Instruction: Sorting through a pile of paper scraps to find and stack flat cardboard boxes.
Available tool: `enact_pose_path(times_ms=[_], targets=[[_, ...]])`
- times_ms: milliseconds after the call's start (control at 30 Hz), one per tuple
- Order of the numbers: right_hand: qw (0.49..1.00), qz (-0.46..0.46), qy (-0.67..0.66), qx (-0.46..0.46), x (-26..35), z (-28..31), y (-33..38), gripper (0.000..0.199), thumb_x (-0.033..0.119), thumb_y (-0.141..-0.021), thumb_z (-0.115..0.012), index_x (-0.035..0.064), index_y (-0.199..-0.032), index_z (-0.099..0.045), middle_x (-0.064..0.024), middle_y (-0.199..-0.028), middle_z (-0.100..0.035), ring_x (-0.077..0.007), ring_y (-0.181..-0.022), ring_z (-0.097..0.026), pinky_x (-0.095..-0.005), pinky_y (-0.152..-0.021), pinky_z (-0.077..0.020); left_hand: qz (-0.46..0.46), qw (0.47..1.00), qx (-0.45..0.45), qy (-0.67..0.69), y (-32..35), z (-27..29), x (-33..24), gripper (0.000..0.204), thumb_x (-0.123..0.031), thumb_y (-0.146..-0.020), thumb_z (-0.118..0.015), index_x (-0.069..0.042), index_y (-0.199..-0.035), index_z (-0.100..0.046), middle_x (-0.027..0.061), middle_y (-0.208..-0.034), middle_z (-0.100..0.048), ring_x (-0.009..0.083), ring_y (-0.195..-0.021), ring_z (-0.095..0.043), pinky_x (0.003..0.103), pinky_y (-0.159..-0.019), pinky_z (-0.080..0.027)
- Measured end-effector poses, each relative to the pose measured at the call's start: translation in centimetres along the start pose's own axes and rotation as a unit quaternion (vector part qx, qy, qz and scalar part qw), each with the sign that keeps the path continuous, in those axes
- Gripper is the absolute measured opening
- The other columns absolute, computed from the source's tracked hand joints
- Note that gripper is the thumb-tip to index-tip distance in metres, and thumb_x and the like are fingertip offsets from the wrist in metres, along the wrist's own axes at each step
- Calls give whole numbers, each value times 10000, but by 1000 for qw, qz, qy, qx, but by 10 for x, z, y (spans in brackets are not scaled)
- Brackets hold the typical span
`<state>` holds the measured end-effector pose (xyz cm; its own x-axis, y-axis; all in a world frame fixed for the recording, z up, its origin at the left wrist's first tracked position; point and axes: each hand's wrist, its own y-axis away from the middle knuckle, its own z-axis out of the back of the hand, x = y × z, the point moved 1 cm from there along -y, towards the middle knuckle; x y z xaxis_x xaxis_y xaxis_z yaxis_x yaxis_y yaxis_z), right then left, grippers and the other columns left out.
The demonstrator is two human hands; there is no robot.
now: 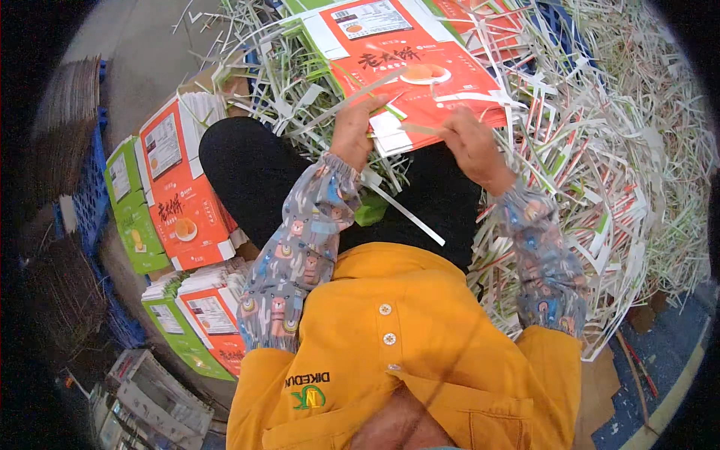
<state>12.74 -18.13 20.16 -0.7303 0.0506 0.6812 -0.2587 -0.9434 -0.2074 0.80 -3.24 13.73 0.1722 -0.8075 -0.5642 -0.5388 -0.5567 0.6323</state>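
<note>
Heap of paper offcut strips (600, 150) fills right side. Orange flat carton sheet (420, 67) lies across lap, ahead of both hands. Left hand (351, 133) fingers pinch pale strip (352, 97). Right hand (471, 142) fingers curl closed on thin strip (421, 129) at sheet edge.

Both forearms raised ahead in patterned sleeves, left hand (351, 132) curled with fingers closed, right hand (471, 144) pinching, knuckles up.

Head cam, one view, looking straight down

It's a fisheye worn on the head, so it faces down the person's own chest and lap, close in on the forearms coming up from the bottom edge. Edges bend and go dark toward the rim.
</note>
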Motion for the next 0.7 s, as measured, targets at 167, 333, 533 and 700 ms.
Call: enact_pose_path(times_ms=[167,333,533,700], targets=[[921,-152,360,-20,-128,106,57,124,103,-781,-434,85,-884,-501,-135,-788,-502,-309,-722,-530,-409,-577,-434,1,999,-37,-15,2,22,-12,216,-14,-708,-606,36,-902,-525,120,-771,-592,222,-633,-609,337,-548,-526],[754,-400,519,59,-238,246,211,186,135,-758,-499,44,-916,-536,-181,-864,-541,-349,-790,-530,-431,-671,-419,46,997,21,-57,-12,15,-4,252,-58,-725,-601,13,-948,-507,114,-822,-605,223,-689,-618,327,-596,-532],[953,-265,-67,-133,-37,98,70,218,195,-819,-501,-11,-865,-554,-76,-798,-574,-166,-678,-556,-275,-622,-457,43,999,-15,-10,-5,18,-1,156,-15,-705,-591,8,-841,-517,108,-757,-578,215,-641,-599,320,-565,-515],[611,-411,-676,-33,-13,-22,37,427,305,-838,-478,-14,-1115,-420,-164,-1018,-532,-286,-902,-550,-392,-768,-477,-31,998,48,29,10,-6,15,227,9,-689,-576,56,-904,-521,127,-832,-589,214,-672,-600,306,-595,-502]])
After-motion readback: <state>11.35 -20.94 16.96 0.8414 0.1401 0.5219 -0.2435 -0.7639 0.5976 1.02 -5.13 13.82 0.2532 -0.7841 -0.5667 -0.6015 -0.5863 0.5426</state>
